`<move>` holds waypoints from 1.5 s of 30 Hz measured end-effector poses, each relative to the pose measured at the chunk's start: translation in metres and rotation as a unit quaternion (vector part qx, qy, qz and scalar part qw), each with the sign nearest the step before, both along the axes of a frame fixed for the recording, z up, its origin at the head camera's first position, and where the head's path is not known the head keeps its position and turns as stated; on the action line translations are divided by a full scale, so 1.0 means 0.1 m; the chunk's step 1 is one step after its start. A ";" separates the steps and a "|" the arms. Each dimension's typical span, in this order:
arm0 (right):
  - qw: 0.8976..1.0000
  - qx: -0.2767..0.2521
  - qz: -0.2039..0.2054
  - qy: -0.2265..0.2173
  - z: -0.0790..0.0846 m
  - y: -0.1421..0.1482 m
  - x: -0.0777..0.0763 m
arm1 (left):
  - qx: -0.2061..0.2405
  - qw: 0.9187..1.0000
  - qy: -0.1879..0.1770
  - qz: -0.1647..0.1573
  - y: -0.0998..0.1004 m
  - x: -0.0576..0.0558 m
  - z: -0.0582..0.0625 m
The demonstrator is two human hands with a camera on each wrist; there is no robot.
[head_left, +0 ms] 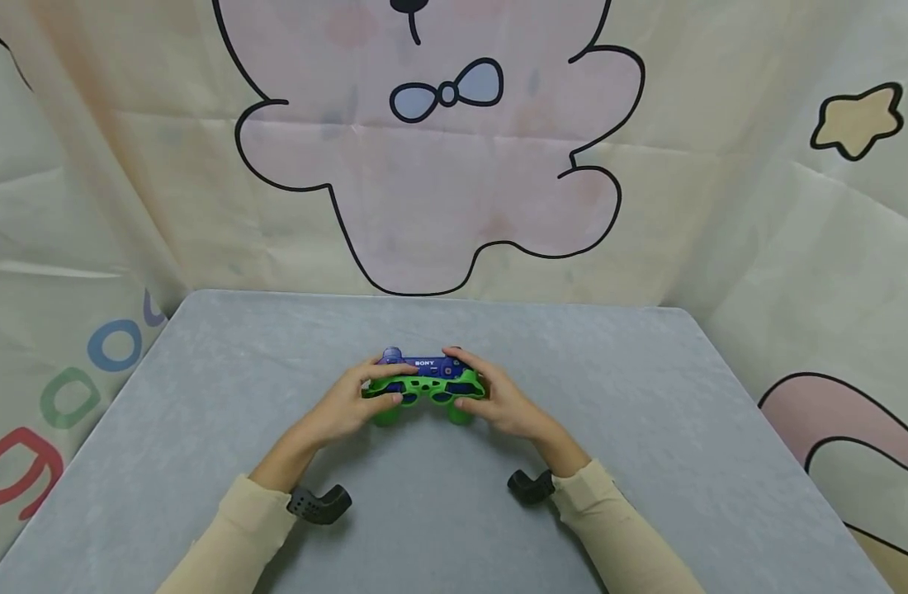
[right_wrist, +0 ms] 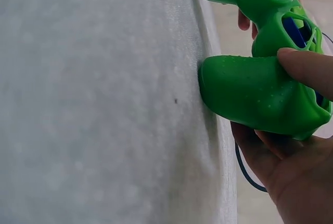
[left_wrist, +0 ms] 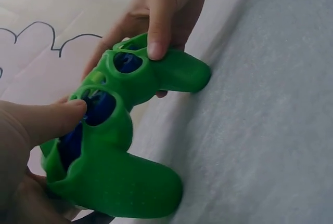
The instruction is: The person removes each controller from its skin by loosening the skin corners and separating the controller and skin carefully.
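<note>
A blue game controller [head_left: 427, 364] marked SONY sits partly inside a green silicone cover [head_left: 423, 384], above the middle of the table. Its blue top part shows beyond the cover, while both grips are sheathed in green. My left hand [head_left: 347, 402] holds the left side, thumb on the cover's front near a round opening. The right side is gripped by my right hand [head_left: 509, 404], with its thumb on the cover and index finger along the top edge. In the left wrist view, blue shows through the openings of the cover [left_wrist: 140, 182]. The right wrist view shows fingers behind the green grip [right_wrist: 250, 91].
A grey cloth covers the table [head_left: 647, 462]. Behind it hangs a pale curtain [head_left: 439, 190] printed with a cartoon figure. Dark wrist devices [head_left: 320, 505] are strapped on both forearms, close to the tabletop.
</note>
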State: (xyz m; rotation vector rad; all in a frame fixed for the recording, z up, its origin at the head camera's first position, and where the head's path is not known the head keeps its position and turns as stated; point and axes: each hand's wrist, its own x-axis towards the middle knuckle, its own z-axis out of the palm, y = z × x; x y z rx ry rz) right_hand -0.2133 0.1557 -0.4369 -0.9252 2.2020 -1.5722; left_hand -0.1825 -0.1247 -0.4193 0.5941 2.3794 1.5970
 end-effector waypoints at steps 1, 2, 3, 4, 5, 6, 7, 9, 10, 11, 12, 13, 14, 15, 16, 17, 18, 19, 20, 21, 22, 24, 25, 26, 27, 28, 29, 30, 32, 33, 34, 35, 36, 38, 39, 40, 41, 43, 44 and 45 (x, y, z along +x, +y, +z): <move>1.000 0.001 -0.001 0.000 0.00 0.00 0.00 | -0.007 1.000 -0.001 0.003 0.00 0.00 0.01; 1.000 0.000 -0.002 -0.001 -0.01 0.00 0.00 | -0.016 1.000 0.003 0.008 0.00 0.00 0.03; 1.000 0.001 -0.003 -0.001 -0.01 0.00 0.00 | -0.022 1.000 0.008 0.010 0.00 0.00 0.03; 1.000 0.001 -0.004 -0.001 -0.01 -0.01 0.00 | -0.027 0.999 0.014 0.014 0.01 0.00 0.04; 1.000 0.003 -0.006 -0.002 -0.01 -0.01 0.00 | -0.034 0.999 0.021 0.020 0.02 0.00 0.05; 1.000 0.004 -0.006 -0.002 -0.01 -0.01 0.00 | -0.040 0.998 0.030 0.026 0.03 0.00 0.06; 1.000 0.004 -0.007 0.000 -0.01 -0.01 0.01 | -0.045 0.998 0.041 0.033 0.03 0.00 0.06; 1.000 0.006 -0.009 0.004 -0.01 -0.01 0.01 | -0.055 0.995 0.062 0.053 0.05 0.00 0.06; 1.000 0.006 -0.009 0.006 -0.01 -0.01 0.01 | -0.062 0.993 0.073 0.064 0.06 0.01 0.06; 1.000 0.006 -0.009 0.007 -0.01 -0.01 0.01 | -0.073 0.991 0.082 0.076 0.06 0.01 0.07; 1.000 0.006 -0.009 0.007 -0.01 -0.01 0.01 | -0.082 0.989 0.089 0.087 0.07 0.02 0.07; 1.000 0.006 -0.008 0.006 -0.01 -0.02 0.01 | -0.091 0.987 0.097 0.095 0.09 0.02 0.07; 1.000 0.005 -0.008 0.004 -0.01 -0.02 0.01 | -0.099 0.985 0.103 0.102 0.10 0.03 0.07; 1.000 0.005 -0.008 0.001 -0.01 -0.02 0.01 | -0.105 0.983 0.107 0.109 0.12 0.03 0.08; 1.000 0.005 -0.007 0.000 -0.01 -0.03 0.01 | -0.111 0.981 0.110 0.115 0.13 0.04 0.09; 1.000 0.006 -0.007 0.000 0.00 -0.03 0.01 | -0.112 0.980 0.110 0.122 0.14 0.04 0.09; 1.000 0.008 -0.008 0.001 0.00 -0.04 0.01 | -0.110 0.979 0.111 0.128 0.16 0.04 0.09; 1.000 0.011 -0.009 0.004 0.01 -0.04 0.01 | -0.108 0.979 0.114 0.132 0.17 0.04 0.10; 1.000 0.014 -0.010 0.007 0.01 -0.04 0.01 | -0.106 0.978 0.115 0.139 0.18 0.05 0.10; 1.000 0.019 -0.013 0.010 0.02 -0.04 0.01 | -0.101 0.978 0.116 0.144 0.19 0.05 0.10; 1.000 0.023 -0.014 0.016 0.02 -0.04 0.01 | -0.096 0.977 0.119 0.150 0.20 0.05 0.10; 0.999 0.030 -0.018 0.022 0.03 -0.05 0.02 | -0.088 0.976 0.125 0.158 0.21 0.04 0.08; 0.999 0.033 -0.020 0.025 0.03 -0.05 0.02 | -0.083 0.975 0.129 0.161 0.21 0.04 0.08; 0.999 0.035 -0.021 0.027 0.03 -0.05 0.02 | -0.077 0.975 0.132 0.164 0.22 0.04 0.07; 0.999 0.038 -0.022 0.028 0.03 -0.05 0.03 | -0.071 0.974 0.134 0.168 0.22 0.04 0.06; 0.999 0.039 -0.022 0.029 0.03 -0.05 0.03 | -0.066 0.973 0.139 0.171 0.22 0.05 0.05; 0.999 0.041 -0.022 0.028 0.04 -0.05 0.03 | -0.062 0.972 0.144 0.174 0.22 0.05 0.05; 0.999 0.041 -0.022 0.028 0.04 -0.05 0.03 | -0.059 0.971 0.151 0.177 0.22 0.06 0.05; 0.998 0.045 -0.027 0.029 0.05 -0.04 0.04 | -0.057 0.968 0.166 0.180 0.23 0.06 0.05; 0.998 0.046 -0.028 0.028 0.06 -0.04 0.04 | -0.058 0.966 0.174 0.182 0.24 0.06 0.05; 0.998 0.048 -0.031 0.029 0.06 -0.04 0.04 | -0.060 0.964 0.182 0.182 0.25 0.06 0.05; 0.998 0.051 -0.034 0.030 0.07 -0.03 0.05 | -0.064 0.963 0.188 0.183 0.26 0.07 0.06; 0.997 0.056 -0.037 0.031 0.08 -0.03 0.05 | -0.066 0.962 0.193 0.183 0.26 0.07 0.07; 0.996 0.065 -0.044 0.034 0.08 -0.03 0.05 | -0.072 0.960 0.199 0.183 0.28 0.09 0.10; 0.996 0.068 -0.047 0.034 0.09 -0.03 0.05 | -0.077 0.959 0.201 0.184 0.28 0.10 0.11; 0.996 0.070 -0.051 0.035 0.08 -0.03 0.05 | -0.082 0.958 0.203 0.183 0.29 0.11 0.13; 0.995 0.072 -0.054 0.036 0.08 -0.04 0.05 | -0.086 0.958 0.204 0.183 0.29 0.12 0.14; 0.995 0.073 -0.059 0.037 0.07 -0.04 0.04 | -0.100 0.956 0.213 0.177 0.29 0.13 0.16; 0.995 0.073 -0.062 0.037 0.06 -0.04 0.04 | -0.110 0.954 0.219 0.172 0.29 0.14 0.17; 0.995 0.073 -0.065 0.038 0.06 -0.04 0.04 | -0.123 0.952 0.226 0.167 0.29 0.14 0.18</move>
